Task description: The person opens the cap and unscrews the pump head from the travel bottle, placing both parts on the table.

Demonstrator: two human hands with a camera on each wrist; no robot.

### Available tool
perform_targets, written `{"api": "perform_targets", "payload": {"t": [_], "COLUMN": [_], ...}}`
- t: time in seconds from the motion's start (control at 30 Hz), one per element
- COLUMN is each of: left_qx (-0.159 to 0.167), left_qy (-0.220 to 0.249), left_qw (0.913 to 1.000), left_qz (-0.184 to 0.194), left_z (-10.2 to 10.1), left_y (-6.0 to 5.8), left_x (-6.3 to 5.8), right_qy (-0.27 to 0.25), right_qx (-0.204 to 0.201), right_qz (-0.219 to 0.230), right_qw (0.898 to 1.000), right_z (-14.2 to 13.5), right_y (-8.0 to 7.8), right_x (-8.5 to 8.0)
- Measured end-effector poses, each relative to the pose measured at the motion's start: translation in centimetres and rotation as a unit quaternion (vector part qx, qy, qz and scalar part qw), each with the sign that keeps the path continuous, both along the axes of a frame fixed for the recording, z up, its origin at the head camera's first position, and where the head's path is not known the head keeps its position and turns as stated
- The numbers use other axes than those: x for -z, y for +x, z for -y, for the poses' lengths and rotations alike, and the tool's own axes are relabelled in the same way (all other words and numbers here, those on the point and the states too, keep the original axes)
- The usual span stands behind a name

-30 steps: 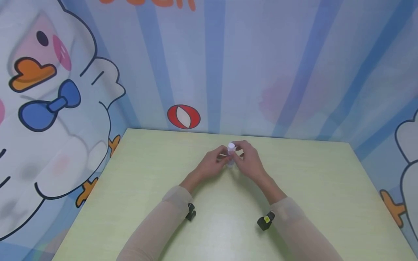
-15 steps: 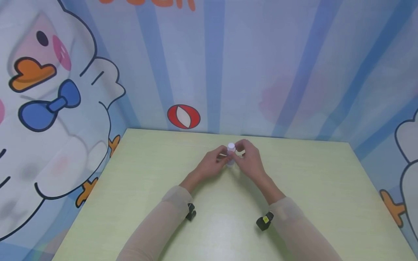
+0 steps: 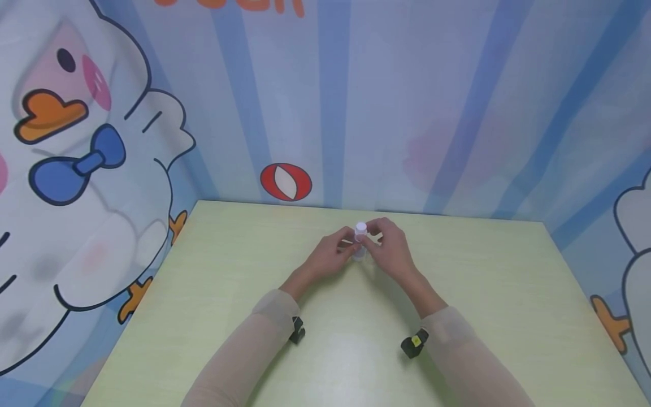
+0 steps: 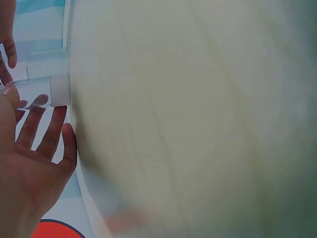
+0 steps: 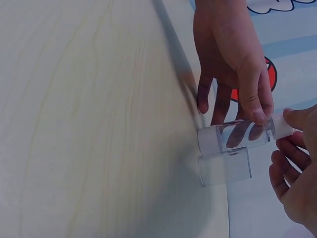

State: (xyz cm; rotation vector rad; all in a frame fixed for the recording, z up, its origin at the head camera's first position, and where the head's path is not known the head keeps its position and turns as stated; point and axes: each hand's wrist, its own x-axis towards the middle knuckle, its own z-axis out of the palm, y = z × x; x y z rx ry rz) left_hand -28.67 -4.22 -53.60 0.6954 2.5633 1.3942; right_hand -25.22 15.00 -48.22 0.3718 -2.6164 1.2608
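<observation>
A small clear bottle (image 5: 210, 141) with a white base stands upright near the table's far edge. My left hand (image 3: 329, 255) grips its clear body between thumb and fingers; in the right wrist view, the fingers show through the clear wall. At the bottle's neck, the thumb and fingers of my right hand (image 3: 390, 249) pinch the white top (image 5: 281, 127). Right beside the bottle stands a clear cylindrical cover (image 5: 233, 168), also seen in the left wrist view. In the head view, the hands hide much of the bottle.
The pale wooden table (image 3: 483, 294) ends just beyond the bottle at a patterned backdrop (image 3: 376, 102) with blue stripes. A black wrist camera (image 3: 414, 343) sits under the right sleeve, and another black wrist camera (image 3: 297, 330) under the left.
My right hand's fingers and wrist shift slightly around the white top. The left hand and the bottle keep their place.
</observation>
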Motion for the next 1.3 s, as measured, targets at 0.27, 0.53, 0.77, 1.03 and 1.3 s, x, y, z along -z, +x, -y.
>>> {"api": "perform_targets", "payload": {"t": [0.27, 0.53, 0.77, 1.03, 1.3], "left_qx": [-0.002, -0.006, -0.007, -0.006, -0.007], "left_qy": [0.003, 0.0, -0.004, -0.003, 0.001], "left_qw": [1.0, 1.0, 1.0, 1.0, 1.0], "left_qz": [0.002, 0.005, 0.003, 0.004, 0.0], "left_z": [-0.02, 0.01, -0.02, -0.07, -0.07], "left_y": [-0.05, 0.04, 0.07, 0.07, 0.0], "left_x": [0.24, 0.16, -0.14, -0.1, 0.05], "right_qy": [0.0, 0.003, -0.004, -0.017, -0.025], "right_qx": [0.001, -0.004, -0.007, -0.008, -0.006], "right_qz": [0.005, -0.002, -0.007, -0.01, -0.014], "right_qw": [1.0, 1.0, 1.0, 1.0, 1.0], "right_z": [-0.05, -0.22, -0.38, -0.33, -0.34], "right_y": [-0.1, 0.02, 0.14, 0.22, -0.05], "right_x": [-0.06, -0.51, -0.75, -0.91, -0.87]}}
